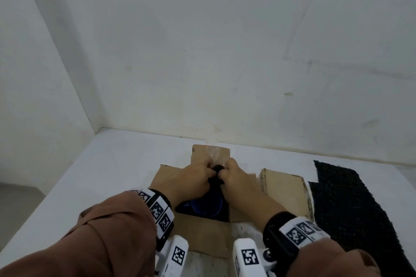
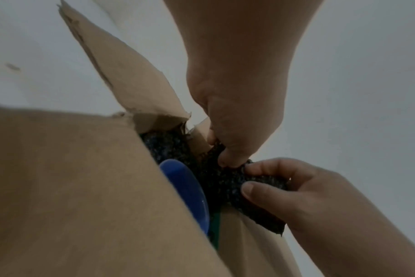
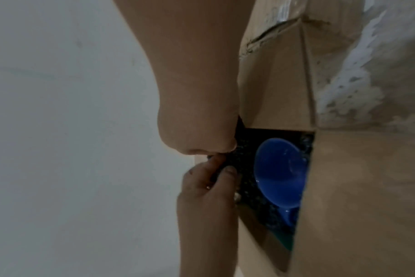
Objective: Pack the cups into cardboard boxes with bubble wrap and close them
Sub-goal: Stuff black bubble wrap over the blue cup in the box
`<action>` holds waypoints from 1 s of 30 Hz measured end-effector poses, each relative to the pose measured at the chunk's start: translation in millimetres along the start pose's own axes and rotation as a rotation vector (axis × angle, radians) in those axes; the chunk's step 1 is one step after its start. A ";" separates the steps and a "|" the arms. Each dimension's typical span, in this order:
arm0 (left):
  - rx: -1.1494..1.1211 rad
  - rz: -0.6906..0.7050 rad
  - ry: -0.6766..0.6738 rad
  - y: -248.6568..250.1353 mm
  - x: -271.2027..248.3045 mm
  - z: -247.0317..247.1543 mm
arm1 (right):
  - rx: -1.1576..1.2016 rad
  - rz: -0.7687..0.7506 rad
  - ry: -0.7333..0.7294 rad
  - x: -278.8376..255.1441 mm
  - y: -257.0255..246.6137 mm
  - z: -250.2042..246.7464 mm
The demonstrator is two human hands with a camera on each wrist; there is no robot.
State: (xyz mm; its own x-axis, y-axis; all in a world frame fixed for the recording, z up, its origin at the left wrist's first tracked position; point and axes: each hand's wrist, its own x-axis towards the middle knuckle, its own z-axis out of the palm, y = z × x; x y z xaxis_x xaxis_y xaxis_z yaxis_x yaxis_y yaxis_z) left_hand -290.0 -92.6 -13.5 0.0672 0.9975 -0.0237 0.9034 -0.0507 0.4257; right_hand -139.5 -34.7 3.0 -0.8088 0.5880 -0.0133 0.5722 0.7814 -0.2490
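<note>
An open cardboard box stands on the white table with its flaps spread. A blue cup lies inside it on black bubble wrap. Both hands meet over the far side of the opening. My left hand and right hand each pinch the bunched edge of the wrap. The left wrist view shows the left hand from above and the right hand gripping the wrap beside the cup. The right wrist view shows the cup ringed by wrap. A green edge shows under it.
A second sheet of black bubble wrap lies flat on the table to the right of the box. The box's right flap lies open beside it. White walls close off the table at the back and left.
</note>
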 end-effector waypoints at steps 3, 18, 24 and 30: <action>0.076 0.020 0.006 -0.2 -1.6 5.4 | -0.147 -0.037 -0.042 -4.0 -4.8 9.7; 0.490 0.066 -0.009 -16.4 4.0 14.6 | -0.461 -0.044 -0.130 -8.6 -15.6 4.8; 0.565 0.020 -0.030 -16.5 3.3 19.1 | -0.439 -0.041 -0.137 -9.8 -13.9 3.4; 0.601 -0.008 -0.072 -10.5 3.9 14.8 | -0.377 0.024 -0.092 -9.1 -14.1 9.4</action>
State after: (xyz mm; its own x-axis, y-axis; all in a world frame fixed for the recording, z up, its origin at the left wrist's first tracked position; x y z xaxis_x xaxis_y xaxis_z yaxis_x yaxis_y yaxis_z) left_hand -293.0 -88.9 -31.4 0.0693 0.9931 -0.0946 0.9835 -0.0839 -0.1603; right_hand -141.5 -53.0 -2.5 -0.7937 0.5990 -0.1057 0.5869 0.7998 0.1257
